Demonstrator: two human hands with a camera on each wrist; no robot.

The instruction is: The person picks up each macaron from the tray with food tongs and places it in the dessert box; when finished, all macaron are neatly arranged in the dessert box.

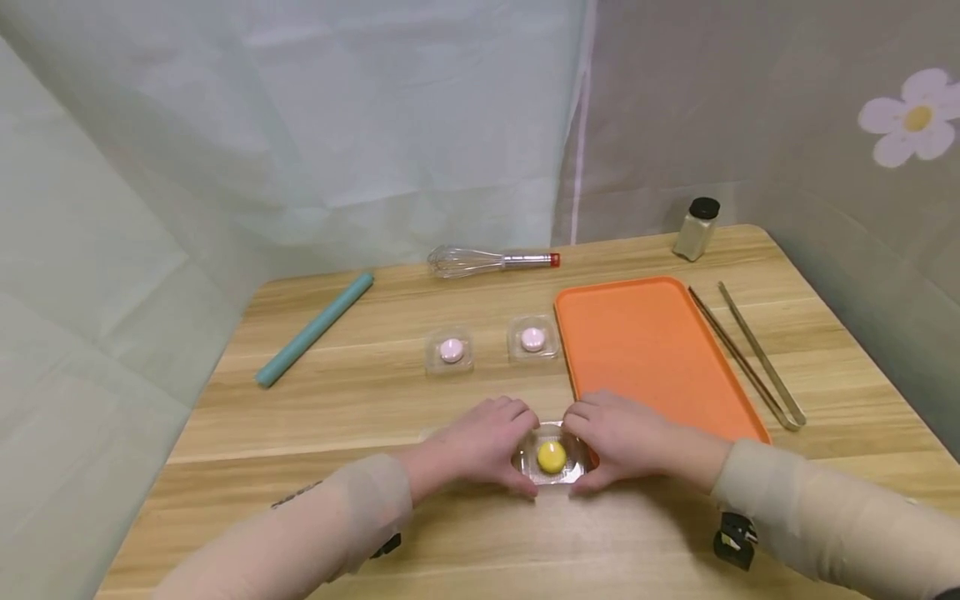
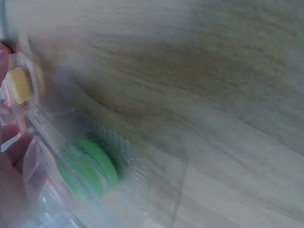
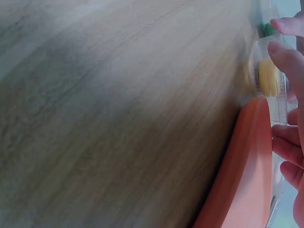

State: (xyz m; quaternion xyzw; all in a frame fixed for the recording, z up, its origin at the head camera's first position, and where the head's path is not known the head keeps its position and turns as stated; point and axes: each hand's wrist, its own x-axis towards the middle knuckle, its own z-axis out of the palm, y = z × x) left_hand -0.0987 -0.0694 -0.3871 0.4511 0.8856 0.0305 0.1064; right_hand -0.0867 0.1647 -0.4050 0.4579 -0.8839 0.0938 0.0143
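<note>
Your left hand [image 1: 480,442] curls its fingers round the left side of a clear plastic case [image 1: 552,457] holding a yellow macaron [image 1: 551,456], and your right hand [image 1: 626,440] curls round the right side, so the case is pinched between both, flat on the wooden table [image 1: 375,400] near its front edge, roughly centre. Left of your hands the tabletop is bare out to the left edge; a teal rolled mat [image 1: 315,328] lies diagonally there, long axis running from front-left to back-right, well apart from the case. Behind your hands sit two more clear cases with pink macarons [image 1: 452,350] [image 1: 532,338], side by side, and further back a wire whisk [image 1: 491,261] lies with its handle pointing right. The left wrist view, blurred, shows a green macaron [image 2: 90,166] in a clear case close under that hand (it is hidden in the head view). Immediately right, the orange tray [image 1: 645,350] has its near-left corner touching or just beside your right hand and the case, closing off room on that side. Beyond the tray lie metal tongs [image 1: 750,358], long axis front to back, and a spice jar [image 1: 696,228] stands at the back edge. The case looks roughly square, lid side up; no clear long axis can be told.
</note>
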